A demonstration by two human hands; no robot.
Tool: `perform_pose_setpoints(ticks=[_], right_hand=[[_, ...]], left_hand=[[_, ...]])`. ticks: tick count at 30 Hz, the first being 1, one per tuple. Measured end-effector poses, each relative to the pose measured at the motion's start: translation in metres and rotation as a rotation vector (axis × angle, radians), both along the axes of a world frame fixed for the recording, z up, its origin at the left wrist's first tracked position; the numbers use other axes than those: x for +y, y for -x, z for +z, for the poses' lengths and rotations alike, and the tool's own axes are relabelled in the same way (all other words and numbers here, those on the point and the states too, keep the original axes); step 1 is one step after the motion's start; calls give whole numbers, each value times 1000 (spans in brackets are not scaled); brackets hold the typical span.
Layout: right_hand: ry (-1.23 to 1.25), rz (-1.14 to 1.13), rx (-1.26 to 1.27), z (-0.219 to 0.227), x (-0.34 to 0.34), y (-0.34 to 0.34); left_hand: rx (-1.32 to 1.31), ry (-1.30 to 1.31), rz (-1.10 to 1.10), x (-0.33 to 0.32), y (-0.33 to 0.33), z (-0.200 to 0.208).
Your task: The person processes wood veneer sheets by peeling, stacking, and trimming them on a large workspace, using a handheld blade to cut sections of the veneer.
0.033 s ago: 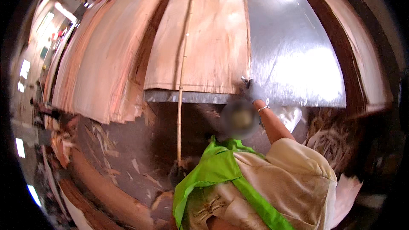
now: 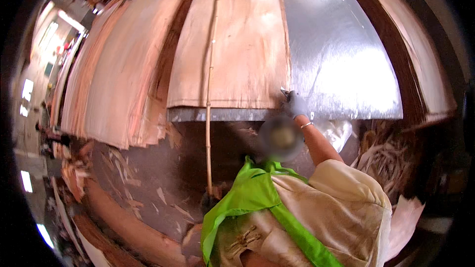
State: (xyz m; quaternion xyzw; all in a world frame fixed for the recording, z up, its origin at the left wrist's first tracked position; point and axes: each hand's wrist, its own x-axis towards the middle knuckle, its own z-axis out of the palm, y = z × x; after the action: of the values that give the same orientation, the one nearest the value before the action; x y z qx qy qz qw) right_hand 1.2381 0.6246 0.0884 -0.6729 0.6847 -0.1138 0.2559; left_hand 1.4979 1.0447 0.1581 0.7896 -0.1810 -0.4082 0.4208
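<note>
My left hand (image 2: 210, 201), dark-gloved and partly hidden behind the bright green cloth, is closed round the near end of a long thin bamboo stick (image 2: 209, 133). The stick lies lengthwise over a pale wood veneer sheet (image 2: 247, 49) and juts past its near edge. At the sheet's near right corner, my right hand (image 2: 298, 105) in a grey glove grips a small bladed cutter (image 2: 285, 92), its pale metal tip pointing left. The veneer rests on a shiny metal tabletop (image 2: 341, 54), covering its left part.
Tall stacks of veneer sheets stand left (image 2: 133, 64) and right (image 2: 415, 49) of the table. Wood scraps (image 2: 126, 168) litter the dark floor. Curled strips (image 2: 383, 165) are heaped at the right, beside a whitish plastic bag (image 2: 339, 134). A rounded log-like piece (image 2: 123, 217) lies lower left.
The view has shifted slightly, and the far part of the bamboo stick appears a little further left. Both hands keep their holds in nearly the same places.
</note>
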Motion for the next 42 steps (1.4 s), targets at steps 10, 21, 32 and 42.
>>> perform_pose_setpoints(ticks=[10, 21, 32, 42], right_hand=[[97, -32, 211, 19, 23, -15], [114, -204, 241, 49, 24, -60], [44, -354, 254, 28, -2, -73], [191, -283, 372, 63, 13, -95]], left_hand=[[105, -18, 37, -63, -110, -13], [325, 264, -116, -222, -188, 9], [-85, 223, -520, -322, -207, -56], [83, -46, -534, -344, -194, -40]])
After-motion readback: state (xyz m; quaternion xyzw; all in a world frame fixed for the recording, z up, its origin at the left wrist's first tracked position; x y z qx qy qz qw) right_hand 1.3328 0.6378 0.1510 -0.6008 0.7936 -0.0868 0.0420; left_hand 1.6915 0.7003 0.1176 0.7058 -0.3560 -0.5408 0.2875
